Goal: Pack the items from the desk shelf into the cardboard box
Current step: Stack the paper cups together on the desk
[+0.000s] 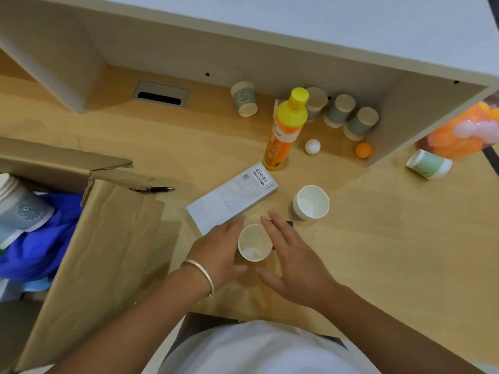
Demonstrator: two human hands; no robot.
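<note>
Cardboard box [89, 238] open at left, flap hanging toward the desk [378, 252]; inside, one pale cup with a monster print [23, 209] lying on crumpled blue cloth [40, 247], the rest cut off by the frame edge. Small empty paper cup [254, 242] upright near the desk's front edge, flanked by both hands. Left hand [218, 249], silver bangle [201, 275] on the wrist, fingers loosely spread, close beside the cup's left wall; contact not discernible. Right hand [291, 260] spread wide just right of the cup, covering most of a dark object. Second empty cup [310, 203] upright behind the right hand. White flat carton [233, 197] lying between cups and bottle. Under the desk shelf [270, 36]: four lidded cups [339, 110], one partly behind the yellow-capped orange bottle [286, 128], plus one white ball [312, 146] and one orange ball [363, 150]. One green-banded cup [429, 164] tipped over at right, beside a blurred orange-and-pink thing. One black pen [154, 189] beside the box.
</note>
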